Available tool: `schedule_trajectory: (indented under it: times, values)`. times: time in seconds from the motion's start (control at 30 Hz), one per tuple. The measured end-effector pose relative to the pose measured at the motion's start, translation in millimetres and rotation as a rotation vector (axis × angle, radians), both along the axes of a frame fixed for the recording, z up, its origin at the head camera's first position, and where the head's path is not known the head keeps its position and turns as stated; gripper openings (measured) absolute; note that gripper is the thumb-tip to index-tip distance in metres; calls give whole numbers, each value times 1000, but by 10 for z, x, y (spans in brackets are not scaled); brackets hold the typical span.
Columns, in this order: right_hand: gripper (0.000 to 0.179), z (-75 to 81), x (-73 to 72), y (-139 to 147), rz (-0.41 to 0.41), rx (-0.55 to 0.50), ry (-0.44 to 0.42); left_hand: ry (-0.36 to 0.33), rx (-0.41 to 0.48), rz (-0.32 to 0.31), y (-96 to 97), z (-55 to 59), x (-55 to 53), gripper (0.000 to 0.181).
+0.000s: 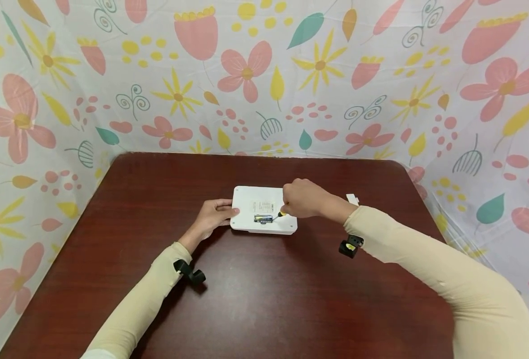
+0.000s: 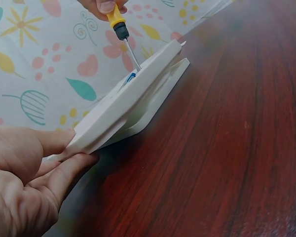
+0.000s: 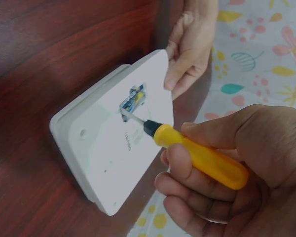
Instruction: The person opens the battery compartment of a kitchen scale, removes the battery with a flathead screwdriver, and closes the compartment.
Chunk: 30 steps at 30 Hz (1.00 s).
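Observation:
A white flat battery-powered device [image 1: 246,199] lies underside up on the table, a printed label and a battery compartment showing. Inside the compartment sit blue-and-yellow batteries [image 3: 134,100]. My left hand [image 1: 212,215] pinches the device's left edge, thumb on top and fingers underneath, as the left wrist view shows. In my right hand [image 1: 305,198] is a screwdriver [image 3: 202,155] with a yellow handle and black collar. Its metal shaft slants down, and the tip is at the end of the batteries in the compartment.
A small white cover [image 1: 352,199] lies on the table to the right, partly behind my right wrist. The dark red-brown wooden table [image 1: 264,299] is bordered by a floral curtain [image 1: 246,75] at the back and sides.

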State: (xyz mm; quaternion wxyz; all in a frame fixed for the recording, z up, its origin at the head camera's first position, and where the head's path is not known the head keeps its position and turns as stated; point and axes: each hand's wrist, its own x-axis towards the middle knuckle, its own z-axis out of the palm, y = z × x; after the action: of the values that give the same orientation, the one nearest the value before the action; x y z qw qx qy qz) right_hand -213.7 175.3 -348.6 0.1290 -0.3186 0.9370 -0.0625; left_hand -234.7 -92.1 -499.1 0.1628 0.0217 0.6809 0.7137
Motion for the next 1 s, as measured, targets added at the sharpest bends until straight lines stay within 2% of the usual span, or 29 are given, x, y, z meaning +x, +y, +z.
schedule_trajectory:
  times: [0.2, 0.37, 0.53, 0.77, 1.0]
  values:
    - [61, -15, -1, -38, -12, 3, 2, -6, 8, 3, -1, -24, -12, 46]
    - [61, -66, -10, 56, -19, -52, -27, -9, 11, 3, -3, -27, -21, 46]
    - [49, -122, -39, 180, 13, -124, -34, -11, 10, 2, -9, -24, -26, 48]
    - [34, -227, -65, 351, -40, -175, -70, -7, 12, 2, -7, 0, -17, 47]
    - [18, -302, -70, 461, -31, -203, -70, -6, 21, 9, 18, 26, -13, 44]
